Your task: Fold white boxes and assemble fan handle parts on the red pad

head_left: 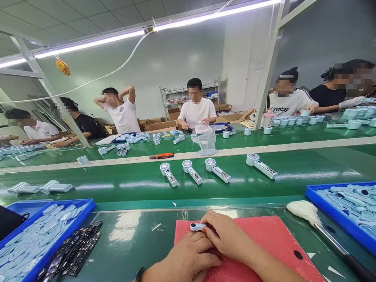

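Right here at the bench, a small pale blue plastic piece [197, 226] is being pinched over a red cutting mat [258, 243]. It is closed in by the fingertips of the right hand [226, 235], with its round end poking out to the left. The left hand [183, 260] is curled in tight just below, knuckles up, a black band on the wrist [140, 274]. Whether the piece is gripped by that hand too cannot be told, as the contact is hidden by the fingers.

To the left of the mat, a blue tray [65, 236] is seen heaped with pale blue flat parts, and strips of dark circuit boards [72, 248] are laid beside it. To the right, a second blue tray [331, 211] is packed with similar parts. A white fluffy duster [304, 211] with a long metal handle is laid between that tray and the mat.

Beyond, four assembled handheld fans [217, 170] are lined up on a green conveyor belt [123, 192]. Pliers with orange handles [160, 156] are lying on the white strip past the belt. Across the line, co-workers are seen at their own stations, one with both arms raised behind the head [119, 109].
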Action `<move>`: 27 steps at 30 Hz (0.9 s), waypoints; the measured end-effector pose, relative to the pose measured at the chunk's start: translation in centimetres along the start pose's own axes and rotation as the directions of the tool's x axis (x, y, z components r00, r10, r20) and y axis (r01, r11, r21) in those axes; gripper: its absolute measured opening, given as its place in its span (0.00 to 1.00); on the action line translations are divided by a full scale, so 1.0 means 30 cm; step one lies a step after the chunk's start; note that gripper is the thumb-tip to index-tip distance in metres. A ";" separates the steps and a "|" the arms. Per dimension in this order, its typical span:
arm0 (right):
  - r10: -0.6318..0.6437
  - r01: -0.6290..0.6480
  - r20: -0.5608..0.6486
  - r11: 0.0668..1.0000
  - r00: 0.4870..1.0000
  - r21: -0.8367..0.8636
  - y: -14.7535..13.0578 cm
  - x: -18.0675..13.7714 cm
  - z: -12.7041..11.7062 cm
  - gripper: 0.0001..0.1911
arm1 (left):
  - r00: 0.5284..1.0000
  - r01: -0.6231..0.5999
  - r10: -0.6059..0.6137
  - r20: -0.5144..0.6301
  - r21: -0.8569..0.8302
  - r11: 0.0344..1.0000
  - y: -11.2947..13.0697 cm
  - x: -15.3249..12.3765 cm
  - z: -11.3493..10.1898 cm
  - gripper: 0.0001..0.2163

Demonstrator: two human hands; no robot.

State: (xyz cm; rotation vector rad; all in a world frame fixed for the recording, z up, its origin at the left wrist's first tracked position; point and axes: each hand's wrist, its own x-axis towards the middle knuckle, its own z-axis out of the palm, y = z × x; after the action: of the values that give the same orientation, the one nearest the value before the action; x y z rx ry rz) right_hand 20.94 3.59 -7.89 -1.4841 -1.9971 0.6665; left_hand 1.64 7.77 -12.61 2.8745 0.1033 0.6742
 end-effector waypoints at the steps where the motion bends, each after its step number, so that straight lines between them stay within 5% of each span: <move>1: -0.004 0.004 0.000 1.000 1.000 0.000 0.001 -0.001 0.000 0.08 | 1.000 -0.002 0.002 -0.002 0.001 1.000 -0.002 -0.001 0.003 0.19; 13: 0.017 -0.016 0.013 0.999 1.000 -0.047 -0.003 -0.002 -0.002 0.08 | 0.996 -0.011 0.001 0.093 0.103 0.995 -0.020 -0.012 0.022 0.14; 27: 0.019 -0.019 0.008 0.999 1.000 -0.026 0.001 0.000 -0.001 0.08 | 1.000 -0.012 0.011 0.014 0.056 0.998 -0.018 -0.004 0.017 0.13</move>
State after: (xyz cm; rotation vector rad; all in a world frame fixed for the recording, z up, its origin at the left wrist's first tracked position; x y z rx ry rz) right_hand 20.99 3.58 -7.90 -1.5197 -2.0071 0.6578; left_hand 1.75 8.19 -13.21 2.9347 0.1058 0.6644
